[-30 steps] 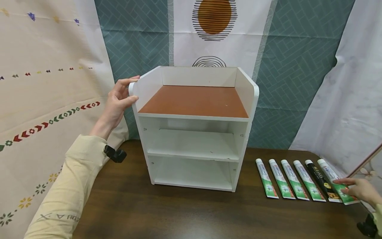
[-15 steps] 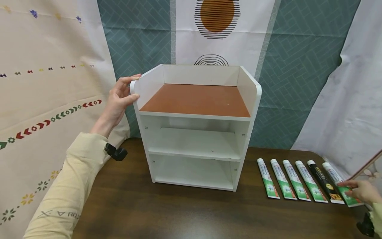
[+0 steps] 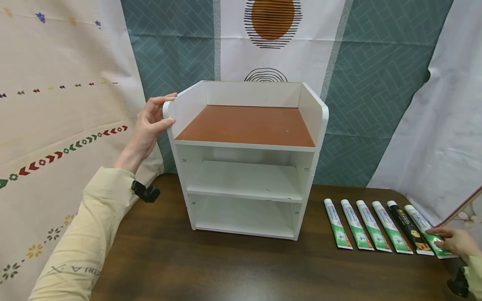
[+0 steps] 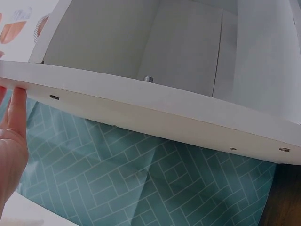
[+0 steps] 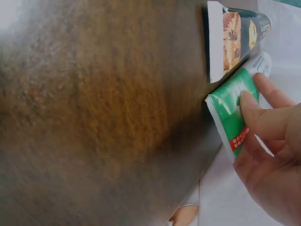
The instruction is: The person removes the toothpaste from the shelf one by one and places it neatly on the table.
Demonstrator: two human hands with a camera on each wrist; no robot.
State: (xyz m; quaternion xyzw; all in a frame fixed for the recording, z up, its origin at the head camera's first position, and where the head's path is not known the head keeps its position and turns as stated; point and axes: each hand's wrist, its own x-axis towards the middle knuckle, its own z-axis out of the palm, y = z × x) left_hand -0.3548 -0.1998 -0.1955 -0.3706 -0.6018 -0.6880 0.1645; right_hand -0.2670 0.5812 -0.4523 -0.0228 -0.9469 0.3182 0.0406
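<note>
A small white shelf unit [image 3: 241, 196] with a brown top board [image 3: 248, 125] stands on the dark wooden table. My left hand [image 3: 144, 125] holds the upper front corner of its left side panel, thumb at the front edge and fingers on the upper edge. In the right wrist view, my right hand [image 5: 270, 136] pinches the green and white toothpaste tube [image 5: 230, 106], the rightmost in a row, which lies flat. Just left of it lies a black toothpaste tube [image 3: 408, 228]. Several green and white tubes [image 3: 355, 225] continue the row leftward.
Patterned cloths hang behind, at the left [image 3: 75, 104] and at the right [image 3: 433, 125]. A thin-framed panel [image 3: 465, 209] leans beside the right hand. The table's [image 3: 226, 267] wooden surface spreads in front of the shelf.
The rightmost toothpaste tube has shifted slightly toward me under the right hand since a second ago. The left hand stays on the shelf, and the view has drifted a little.
</note>
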